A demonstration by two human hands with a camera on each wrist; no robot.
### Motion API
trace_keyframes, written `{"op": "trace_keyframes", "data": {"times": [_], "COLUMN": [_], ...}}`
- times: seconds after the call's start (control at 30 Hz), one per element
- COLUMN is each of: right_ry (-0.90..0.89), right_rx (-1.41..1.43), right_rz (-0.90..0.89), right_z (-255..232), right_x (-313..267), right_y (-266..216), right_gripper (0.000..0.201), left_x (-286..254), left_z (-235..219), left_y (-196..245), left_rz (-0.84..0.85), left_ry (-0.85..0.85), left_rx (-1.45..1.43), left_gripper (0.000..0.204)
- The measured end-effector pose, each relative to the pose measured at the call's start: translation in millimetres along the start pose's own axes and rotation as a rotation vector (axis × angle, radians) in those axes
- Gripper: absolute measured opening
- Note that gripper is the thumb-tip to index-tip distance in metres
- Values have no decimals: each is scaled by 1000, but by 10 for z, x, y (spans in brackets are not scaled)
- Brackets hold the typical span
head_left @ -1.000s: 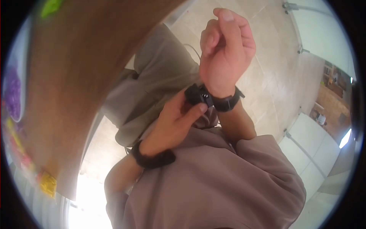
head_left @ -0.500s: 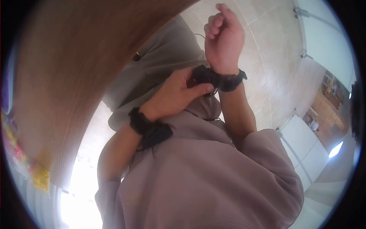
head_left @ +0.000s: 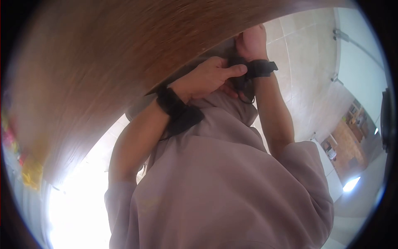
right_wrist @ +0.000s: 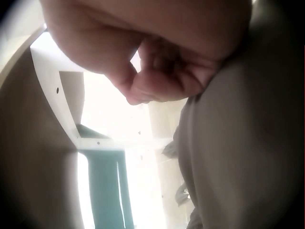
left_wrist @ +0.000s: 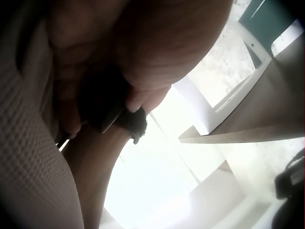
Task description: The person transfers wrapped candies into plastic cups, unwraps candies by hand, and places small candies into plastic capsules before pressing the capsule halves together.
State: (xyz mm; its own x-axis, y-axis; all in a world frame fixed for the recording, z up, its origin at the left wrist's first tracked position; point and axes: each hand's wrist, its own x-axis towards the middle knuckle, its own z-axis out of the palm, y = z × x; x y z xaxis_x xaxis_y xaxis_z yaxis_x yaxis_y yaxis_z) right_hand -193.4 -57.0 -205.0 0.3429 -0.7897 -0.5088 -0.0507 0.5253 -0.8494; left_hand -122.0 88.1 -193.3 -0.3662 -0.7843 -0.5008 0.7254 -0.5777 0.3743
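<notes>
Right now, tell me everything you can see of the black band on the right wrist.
The right wrist band is a black strap wrapped round the right wrist, just below the right hand, with a short tab end sticking out on its outer side. It looks like fabric or rubber; which one cannot be told. A dark block sits on its inner side, with a thin dark cord looping down from it. The left hand touches that block with its fingers, thumb extended toward the strap. It sits beside the wooden tabletop edge.

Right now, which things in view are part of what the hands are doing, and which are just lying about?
In hand:
left hand, fingers gripping the black device
black device on the wrist strap
wrist strap of the right arm
right hand, fingers curled, holding nothing

Lying about:
wooden tabletop
colourful items at its far edge, blurred
tiled floor
</notes>
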Motion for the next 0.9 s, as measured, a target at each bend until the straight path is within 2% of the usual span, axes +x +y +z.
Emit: {"op": "trace_keyframes", "data": {"times": [0.13, 0.2, 0.23, 0.3, 0.33, 0.4, 0.43, 0.5, 0.53, 0.6, 0.73, 0.9], "right_ry": [-36, -128, -134, -277, -280, -435, -434, -497, -497, -485, -524, -637], "right_rx": [-169, -506, -507, -727, -733, -867, -873, -1105, -1112, -1050, -997, -655], "right_rz": [-82, -267, -269, -399, -400, -483, -482, -476, -477, -591, -633, -270], "right_z": [182, 240, 245, 233, 224, 295, 315, 351, 372, 373, 245, -173], "right_x": [-106, -154, -144, -134, -125, -182, -187, -155, -140, -93, 117, 628], "right_y": [-61, -86, -70, -52, -47, -69, -56, -34, -15, 35, 144, 408], "right_gripper": [12, 16, 16, 21, 21, 25, 25, 27, 27, 31, 29, 30], "left_x": [-22, -38, -38, -49, -38, -51, -59, -80, -101, -82, -46, -189], "left_z": [-22, -48, -69, -77, -85, -76, -74, -77, -91, -80, -79, -34], "left_y": [-14, -36, -49, -89, -108, -112, -116, -96, -83, -87, -97, 110], "left_rz": [13, 36, 63, 91, 107, 123, 140, 161, 167, 177, 193, 184], "left_ry": [-43, -51, -72, -94, -88, -88, -85, -90, -101, -112, -21, 215], "left_rx": [-56, -57, -58, -64, -88, -115, -140, -169, -151, -135, -73, 83], "left_gripper": [42, 42, 42, 42, 39, 37, 37, 37, 36, 35, 37, 34]}}
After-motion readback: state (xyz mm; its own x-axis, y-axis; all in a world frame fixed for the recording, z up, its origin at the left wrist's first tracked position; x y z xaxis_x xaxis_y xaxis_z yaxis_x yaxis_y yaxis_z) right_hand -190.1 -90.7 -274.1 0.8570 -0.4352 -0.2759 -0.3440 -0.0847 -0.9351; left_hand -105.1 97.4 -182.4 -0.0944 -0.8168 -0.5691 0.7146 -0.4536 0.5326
